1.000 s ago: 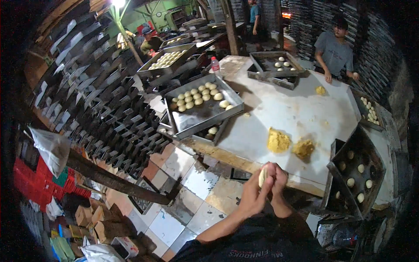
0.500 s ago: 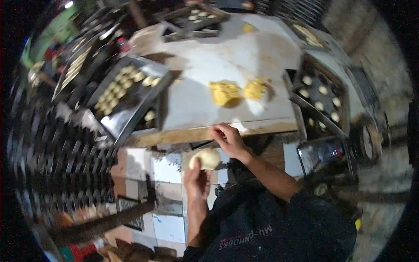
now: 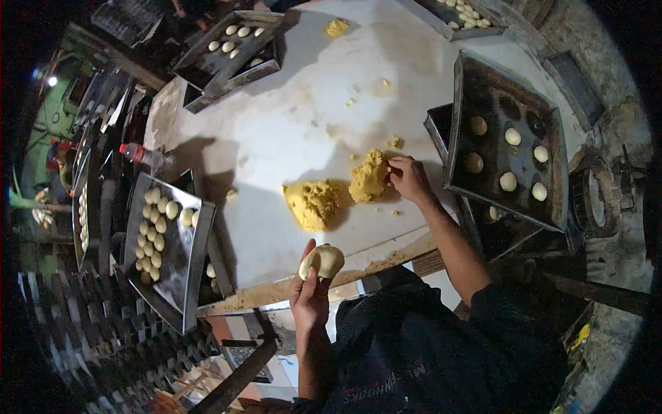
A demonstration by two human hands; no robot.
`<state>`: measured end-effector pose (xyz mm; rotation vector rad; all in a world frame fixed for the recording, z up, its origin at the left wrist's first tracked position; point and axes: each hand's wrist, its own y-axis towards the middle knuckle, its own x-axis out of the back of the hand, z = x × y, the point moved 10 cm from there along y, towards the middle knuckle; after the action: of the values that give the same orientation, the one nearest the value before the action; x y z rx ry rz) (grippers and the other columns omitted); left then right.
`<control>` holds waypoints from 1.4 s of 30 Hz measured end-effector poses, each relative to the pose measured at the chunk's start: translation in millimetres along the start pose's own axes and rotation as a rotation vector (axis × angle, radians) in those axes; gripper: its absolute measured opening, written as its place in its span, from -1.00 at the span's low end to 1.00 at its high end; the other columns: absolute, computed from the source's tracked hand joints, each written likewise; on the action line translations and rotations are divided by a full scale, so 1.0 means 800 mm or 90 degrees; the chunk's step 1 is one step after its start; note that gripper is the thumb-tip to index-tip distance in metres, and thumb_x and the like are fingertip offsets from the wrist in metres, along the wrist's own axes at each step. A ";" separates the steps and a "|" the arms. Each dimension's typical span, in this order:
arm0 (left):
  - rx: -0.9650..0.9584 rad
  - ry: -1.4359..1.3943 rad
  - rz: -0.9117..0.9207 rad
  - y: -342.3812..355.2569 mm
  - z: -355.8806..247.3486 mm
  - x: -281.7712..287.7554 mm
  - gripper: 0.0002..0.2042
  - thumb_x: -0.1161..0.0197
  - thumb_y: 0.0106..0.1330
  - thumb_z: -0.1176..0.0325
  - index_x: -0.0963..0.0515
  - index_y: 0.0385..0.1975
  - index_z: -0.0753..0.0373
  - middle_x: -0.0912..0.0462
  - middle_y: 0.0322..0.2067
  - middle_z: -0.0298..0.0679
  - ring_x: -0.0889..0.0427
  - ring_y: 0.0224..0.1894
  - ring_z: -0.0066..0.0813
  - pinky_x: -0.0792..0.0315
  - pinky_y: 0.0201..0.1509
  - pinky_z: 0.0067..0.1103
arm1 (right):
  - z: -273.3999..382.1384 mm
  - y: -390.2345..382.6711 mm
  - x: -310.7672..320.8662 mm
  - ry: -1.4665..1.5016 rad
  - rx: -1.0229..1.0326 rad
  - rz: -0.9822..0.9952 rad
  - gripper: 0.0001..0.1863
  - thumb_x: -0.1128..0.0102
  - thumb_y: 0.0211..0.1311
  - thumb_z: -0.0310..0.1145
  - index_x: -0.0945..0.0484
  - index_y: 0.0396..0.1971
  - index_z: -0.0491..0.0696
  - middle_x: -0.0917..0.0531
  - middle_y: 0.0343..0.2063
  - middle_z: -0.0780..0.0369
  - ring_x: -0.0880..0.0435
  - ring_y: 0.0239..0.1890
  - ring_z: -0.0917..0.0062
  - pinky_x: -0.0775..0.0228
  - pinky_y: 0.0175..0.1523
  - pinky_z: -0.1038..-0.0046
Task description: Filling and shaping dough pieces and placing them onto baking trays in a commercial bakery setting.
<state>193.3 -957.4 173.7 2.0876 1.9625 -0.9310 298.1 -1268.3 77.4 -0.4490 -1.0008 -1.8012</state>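
Observation:
My left hand holds a pale piece of dough, pressed into a cupped shape, just in front of the table's near edge. The thumb lies over the dough and the fingers are behind it. Farther forward, my right hand has its fingertips closed at the right side of a crumbly yellow filling mound; how much they pinch is hidden. A second yellow filling mound sits beside it on the left, beyond the dough. Small yellow crumbs are scattered around both.
Metal trays of round dough balls stand around the white tabletop: a left tray, a right tray, a far-left tray and a far-right tray. A red-capped plastic bottle lies by the left tray.
My right hand has moved from the table's near edge forward to the right filling mound. The left hand still holds the dough. The view has shifted, showing more of the tabletop.

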 end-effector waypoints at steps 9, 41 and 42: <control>0.040 0.019 -0.005 0.053 0.030 -0.021 -0.56 -0.03 0.41 0.37 -0.26 0.24 0.44 -0.40 0.17 0.02 -0.42 0.20 -0.18 -0.33 0.28 -0.30 | -0.022 -0.027 0.018 0.309 -0.389 0.018 -0.80 -0.21 0.18 -0.43 -0.65 -0.22 -0.18 -0.69 -0.38 0.15 -0.68 -0.38 0.47 -0.52 -0.27 0.43; -0.414 -0.032 -0.049 -0.346 -0.117 0.224 -0.43 -0.11 0.39 0.22 -0.18 0.30 0.40 -0.33 0.21 -0.07 -0.33 0.22 -0.32 -0.22 0.26 -0.44 | 0.676 -0.273 0.083 0.462 0.360 0.226 -0.77 -0.39 0.04 -0.45 -0.66 -0.26 -0.17 -0.63 -0.28 0.22 -0.64 -0.29 0.52 -0.50 -0.30 0.55; -0.451 0.061 -0.080 -0.363 -0.124 0.232 -0.47 -0.15 0.36 0.18 -0.29 0.22 0.39 -0.36 0.19 -0.03 -0.34 0.22 -0.29 -0.24 0.25 -0.43 | 0.683 -0.278 0.084 0.460 0.378 0.229 -0.77 -0.39 0.04 -0.45 -0.66 -0.26 -0.17 -0.63 -0.28 0.22 -0.64 -0.29 0.52 -0.50 -0.30 0.55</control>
<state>-52.0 -706.8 249.4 1.6286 2.0690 -0.0941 -1.0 -834.3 350.4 0.3582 -0.8076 -1.1178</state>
